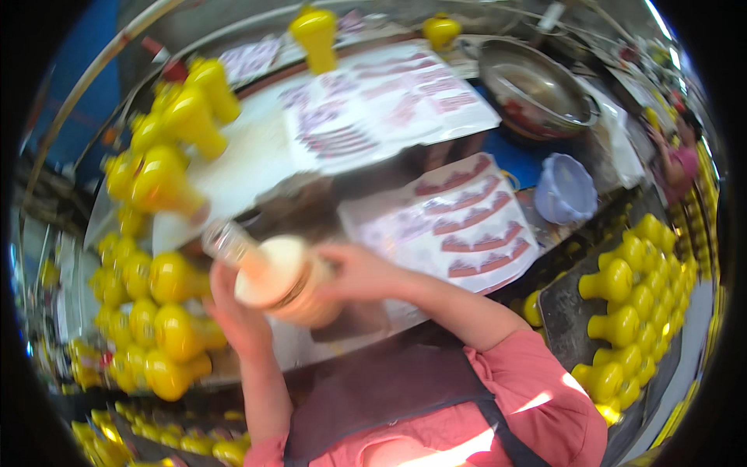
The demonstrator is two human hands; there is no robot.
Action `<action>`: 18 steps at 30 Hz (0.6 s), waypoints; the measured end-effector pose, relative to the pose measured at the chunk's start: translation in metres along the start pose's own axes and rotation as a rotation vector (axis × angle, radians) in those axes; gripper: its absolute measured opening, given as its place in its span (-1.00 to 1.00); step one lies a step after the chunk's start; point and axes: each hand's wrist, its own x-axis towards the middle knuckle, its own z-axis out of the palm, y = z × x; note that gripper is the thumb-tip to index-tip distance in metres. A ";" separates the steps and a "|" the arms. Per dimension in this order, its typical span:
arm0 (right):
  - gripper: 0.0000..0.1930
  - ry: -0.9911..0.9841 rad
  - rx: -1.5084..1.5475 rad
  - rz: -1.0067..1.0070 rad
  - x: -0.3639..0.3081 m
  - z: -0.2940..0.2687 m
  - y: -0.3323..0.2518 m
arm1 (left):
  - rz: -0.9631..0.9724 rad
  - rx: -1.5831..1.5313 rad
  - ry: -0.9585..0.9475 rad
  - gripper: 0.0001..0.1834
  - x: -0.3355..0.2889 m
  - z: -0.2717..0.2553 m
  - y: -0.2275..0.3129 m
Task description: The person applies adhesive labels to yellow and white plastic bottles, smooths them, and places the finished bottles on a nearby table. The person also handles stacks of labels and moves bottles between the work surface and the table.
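In front of my chest is a cream, drum-like round piece (315, 300) with a flat disc top, smeared by motion. A short see-through cylinder (228, 243) with a peach-coloured lower part leans at its upper left; whether the two are joined I cannot tell. My right hand (354, 272) grips the drum's right side with bent fingers. On the other side, my left hand (237, 311) is raised close against the disc and the cylinder. Its fingers are blurred and partly hidden, so its grip cannot be made out. Glossy yellow vases (175, 272) lie stacked just left of it.
Sheets with red curved prints (475, 214) lie right of my hands, more printed sheets (389, 101) beyond. A metal basin (537, 86) and lavender bucket (566, 189) stand far right. Yellow vases (622, 327) fill a board at right. Another person (683, 159) is at the right edge.
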 end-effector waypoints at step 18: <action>-0.48 0.128 -0.703 -0.067 -0.036 -0.080 -0.031 | -0.496 -0.079 -0.118 -0.53 0.018 0.046 -0.041</action>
